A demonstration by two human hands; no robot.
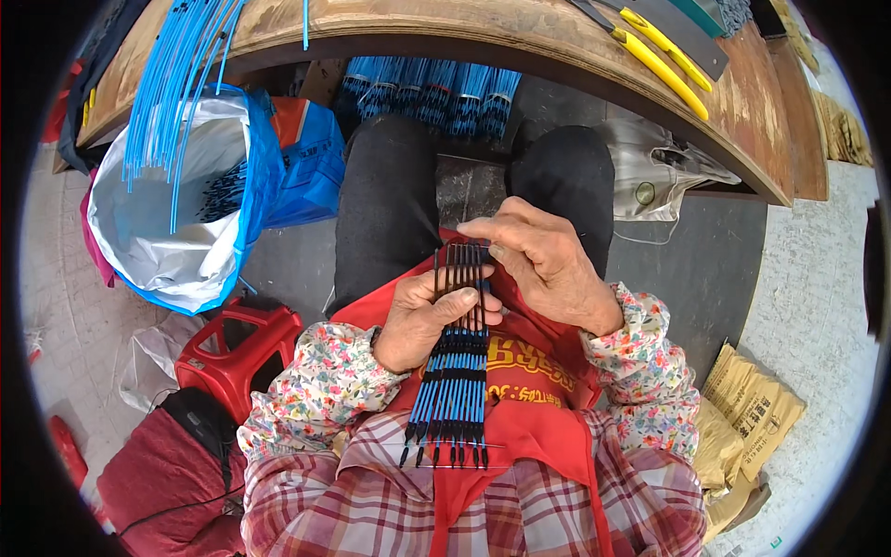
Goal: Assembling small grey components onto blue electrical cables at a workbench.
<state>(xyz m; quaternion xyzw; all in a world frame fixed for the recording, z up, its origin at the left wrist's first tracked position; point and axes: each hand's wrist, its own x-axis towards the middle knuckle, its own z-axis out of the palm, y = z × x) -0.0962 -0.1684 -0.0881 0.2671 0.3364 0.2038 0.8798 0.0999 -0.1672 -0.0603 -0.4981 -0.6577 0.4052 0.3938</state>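
My left hand (418, 325) is closed around a flat row of thin blue-and-black rods (448, 395), its thumb across the front and its fingers behind. The row lies over my lap, its black ends pointing away from me and its blue part towards my body. Through the near tips runs a thin crosswise wire (473, 445). At the row's far right corner my right hand (549, 265) has thumb and forefinger pinched together; whatever is between them is too small to make out. A red apron (534, 446) lies beneath the rods.
Loose blue rods (172, 102) hang over the edge of the wooden bench (390, 23), above an open white-lined sack (139, 232). Yellow-handled tools (664, 70) lie at the bench's right. Several rod bundles (436, 88) stand beneath it. A red stool (227, 357) is at left.
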